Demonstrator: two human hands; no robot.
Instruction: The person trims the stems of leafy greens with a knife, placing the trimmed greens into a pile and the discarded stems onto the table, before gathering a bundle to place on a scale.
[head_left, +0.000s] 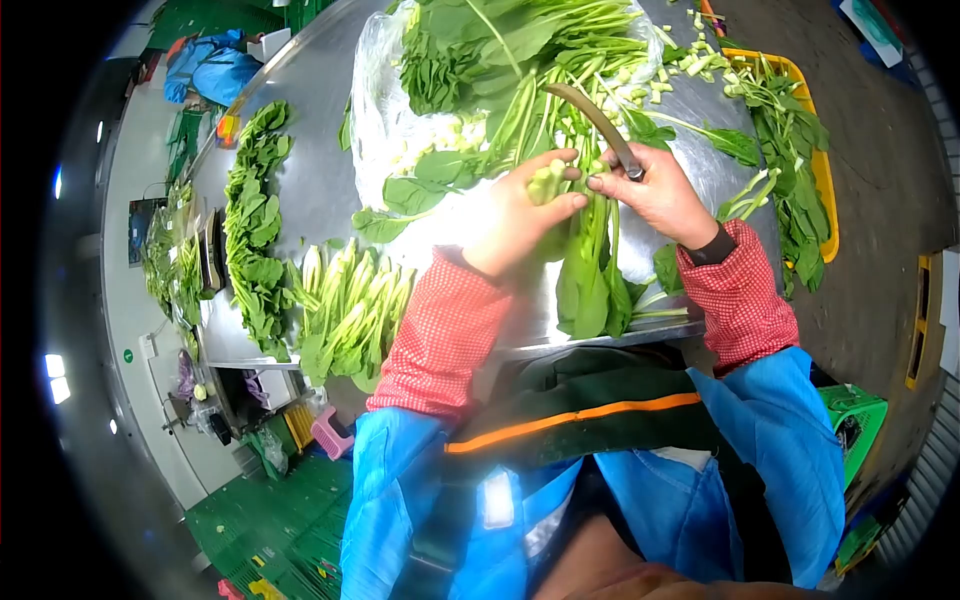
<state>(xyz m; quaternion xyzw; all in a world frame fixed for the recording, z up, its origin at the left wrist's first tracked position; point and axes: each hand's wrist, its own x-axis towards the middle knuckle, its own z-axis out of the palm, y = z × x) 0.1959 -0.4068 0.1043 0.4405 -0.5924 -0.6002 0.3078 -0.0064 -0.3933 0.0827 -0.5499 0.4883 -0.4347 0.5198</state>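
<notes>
My left hand (515, 215) is closed around pale green stalks of a leafy vegetable (548, 182), above the metal table. Close beside it, my right hand (660, 200) grips a curved knife (603, 127), its narrow arc reaching up and to the left. The thumbs of both hands point toward each other. Below and between them hangs a bunch of leafy greens (588, 285), leaves toward the table's near edge. Farther back, a large heap of greens (480, 50) lies on clear plastic (375, 110), with cut stem pieces (425, 140) scattered around it.
On the left of the metal table (315, 180) lie a row of leafy greens (258, 225) and a bundle of pale stalks (350, 300). A yellow crate (822, 190) with greens over its rim stands at the right. A green crate (855, 420) is at lower right.
</notes>
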